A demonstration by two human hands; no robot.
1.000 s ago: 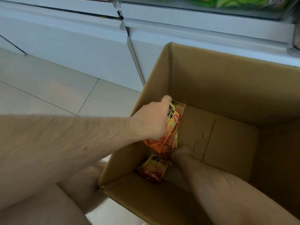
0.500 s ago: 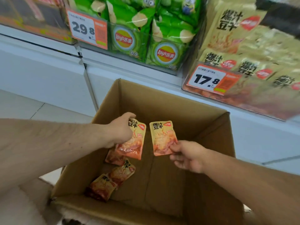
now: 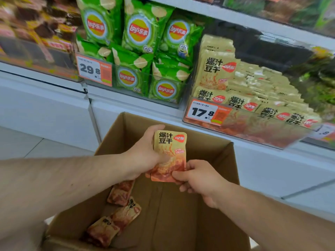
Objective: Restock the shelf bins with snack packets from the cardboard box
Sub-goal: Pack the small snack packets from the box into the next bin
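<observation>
The shelf (image 3: 163, 113) is standing at twelve o'clock, and its clear bin (image 3: 253, 127) at two o'clock is holding many yellow packets. The cardboard box (image 3: 181, 214) is standing open below my arms. Three packets (image 3: 117, 214) are lying inside it at seven o'clock. My left hand (image 3: 145, 153) is gripping a small stack of packets (image 3: 169, 156) above the box. My right hand (image 3: 197, 180) is pinching the lower edge of the same stack.

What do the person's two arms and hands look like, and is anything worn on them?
Both forearms are bare as far as the view shows, with no sleeve visible. The left hand and right hand wear no gloves, and no ring, watch or bracelet shows. Fine hair shows on both forearms.
</observation>
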